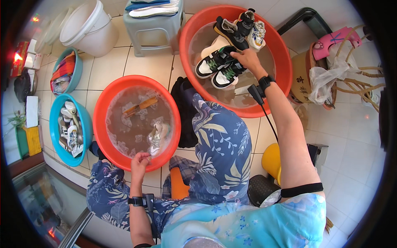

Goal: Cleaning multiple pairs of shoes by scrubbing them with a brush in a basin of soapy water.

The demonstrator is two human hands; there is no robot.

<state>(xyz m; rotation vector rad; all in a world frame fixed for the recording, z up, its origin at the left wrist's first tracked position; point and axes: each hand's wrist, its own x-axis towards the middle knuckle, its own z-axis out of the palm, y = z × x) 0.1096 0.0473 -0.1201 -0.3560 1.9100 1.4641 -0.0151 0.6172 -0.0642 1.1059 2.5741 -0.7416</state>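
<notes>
My right hand (248, 61) reaches into the large red basin (285, 78) of murky water. Its fingers close on the collar of a black-and-white sneaker with green laces (211, 62); a matching sneaker (226, 76) lies beside it. Dark sneakers (231, 34) and a white-and-yellow one (257, 35) are heaped just beyond. My left hand (140, 162) is at the near rim of the smaller red basin (99, 111), fingers curled together; what they pinch, if anything, is too small to make out. In that basin's sudsy water sit a pale sneaker (158, 137) and a wooden brush (139, 107).
At the left, a turquoise basin (53, 136) holds several shoes, and another (78, 68) holds colourful cloth. A white bucket (93, 31) and a grey stool (155, 31) with insoles on top stand behind. A potted plant's brown pot (302, 78) is at the right, a yellow bucket (271, 162) near my right side.
</notes>
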